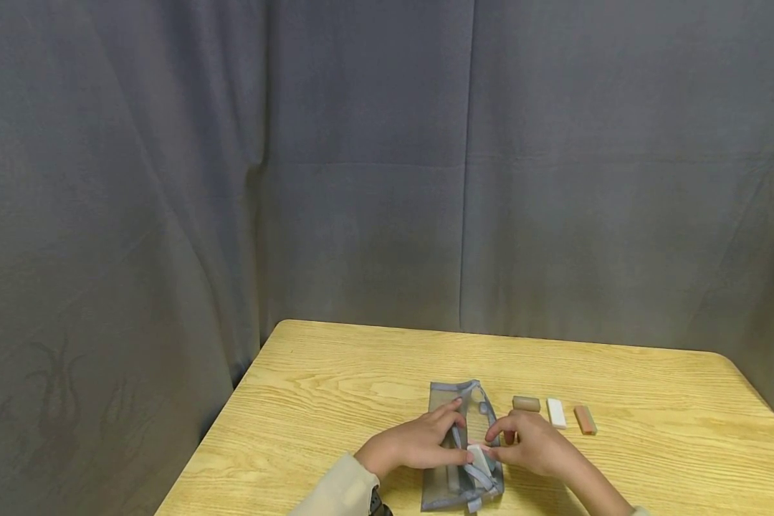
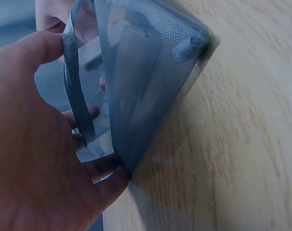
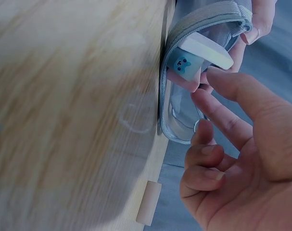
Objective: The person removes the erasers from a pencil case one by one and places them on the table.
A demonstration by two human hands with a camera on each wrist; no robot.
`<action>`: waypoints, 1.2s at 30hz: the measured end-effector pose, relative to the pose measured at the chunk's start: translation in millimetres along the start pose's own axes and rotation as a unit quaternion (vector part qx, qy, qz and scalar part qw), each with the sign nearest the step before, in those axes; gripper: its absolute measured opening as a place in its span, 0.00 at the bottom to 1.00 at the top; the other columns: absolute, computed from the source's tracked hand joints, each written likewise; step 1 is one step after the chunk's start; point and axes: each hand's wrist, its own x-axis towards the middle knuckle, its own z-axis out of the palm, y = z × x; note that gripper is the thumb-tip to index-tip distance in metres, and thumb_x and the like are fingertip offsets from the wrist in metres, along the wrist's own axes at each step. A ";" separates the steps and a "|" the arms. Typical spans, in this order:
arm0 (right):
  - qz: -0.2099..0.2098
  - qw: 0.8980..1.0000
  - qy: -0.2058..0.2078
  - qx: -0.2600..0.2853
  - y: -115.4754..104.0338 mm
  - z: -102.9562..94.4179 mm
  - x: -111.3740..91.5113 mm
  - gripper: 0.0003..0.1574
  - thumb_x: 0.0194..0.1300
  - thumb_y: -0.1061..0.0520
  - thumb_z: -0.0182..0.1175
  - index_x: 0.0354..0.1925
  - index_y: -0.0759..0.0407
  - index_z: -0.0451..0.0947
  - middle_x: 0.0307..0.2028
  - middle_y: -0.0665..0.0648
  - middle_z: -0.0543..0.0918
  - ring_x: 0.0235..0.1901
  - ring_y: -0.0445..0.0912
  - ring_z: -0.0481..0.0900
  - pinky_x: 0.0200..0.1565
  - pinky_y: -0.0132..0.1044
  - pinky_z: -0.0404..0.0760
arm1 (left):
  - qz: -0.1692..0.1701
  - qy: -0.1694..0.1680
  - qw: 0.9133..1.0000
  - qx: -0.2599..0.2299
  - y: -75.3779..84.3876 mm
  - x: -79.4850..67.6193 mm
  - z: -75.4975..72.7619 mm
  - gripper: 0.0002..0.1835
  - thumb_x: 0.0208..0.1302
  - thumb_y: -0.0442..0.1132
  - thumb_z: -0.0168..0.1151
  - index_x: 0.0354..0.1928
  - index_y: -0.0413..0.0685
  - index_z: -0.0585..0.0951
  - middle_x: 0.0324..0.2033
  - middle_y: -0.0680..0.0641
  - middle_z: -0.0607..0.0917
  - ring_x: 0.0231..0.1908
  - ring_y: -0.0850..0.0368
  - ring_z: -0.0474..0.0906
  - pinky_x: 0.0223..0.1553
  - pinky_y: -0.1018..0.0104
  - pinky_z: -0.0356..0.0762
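A grey-blue mesh pencil case (image 1: 440, 481) lies on the table with its zipped mouth spread. My left hand (image 1: 419, 441) grips the edge of that mouth; in the left wrist view the thumb lies against the zipper strip (image 2: 78, 106), with fingers on its other side. Inside the mouth sits a white block like an eraser (image 3: 208, 50). Beside it is a blue and pink eraser (image 3: 186, 65) with a small animal face. My right hand (image 1: 534, 443) is at the mouth, thumb and forefinger apart, their tips right at the ends of these two pieces.
To the right of the case lie a brownish eraser (image 1: 525, 403), a white eraser (image 1: 556, 413) and an orange and green eraser (image 1: 585, 420). The wooden table (image 1: 322, 401) has rounded far corners, and a grey curtain (image 1: 374, 215) hangs behind it and on the left.
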 end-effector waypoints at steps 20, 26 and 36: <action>-0.005 1.000 -0.012 -0.006 -1.5 4.2 3.3 0.06 0.58 0.55 0.74 0.36 0.48 0.87 0.25 0.46 0.73 0.24 0.36 0.67 0.25 0.31 0.69 | -0.002 0.001 1.000 0.004 -3.1 1.5 2.8 0.31 0.69 0.73 0.47 0.66 0.67 0.67 0.80 0.60 0.46 0.77 0.47 0.53 0.66 0.47 0.69; -0.011 1.000 -0.012 -0.005 -1.0 3.3 3.9 0.05 0.60 0.54 0.74 0.35 0.47 0.87 0.24 0.45 0.73 0.23 0.35 0.67 0.25 0.31 0.70 | -0.002 0.001 1.000 -0.003 -0.7 0.2 1.0 0.30 0.70 0.72 0.48 0.65 0.66 0.68 0.80 0.60 0.47 0.77 0.49 0.53 0.66 0.49 0.70; -0.014 1.000 -0.010 -0.001 1.7 3.8 4.6 0.03 0.61 0.56 0.72 0.35 0.49 0.88 0.24 0.44 0.74 0.23 0.35 0.68 0.25 0.31 0.71 | 0.001 0.001 1.000 -0.009 0.2 -0.1 0.4 0.30 0.70 0.71 0.49 0.65 0.65 0.68 0.80 0.61 0.47 0.77 0.50 0.53 0.66 0.51 0.70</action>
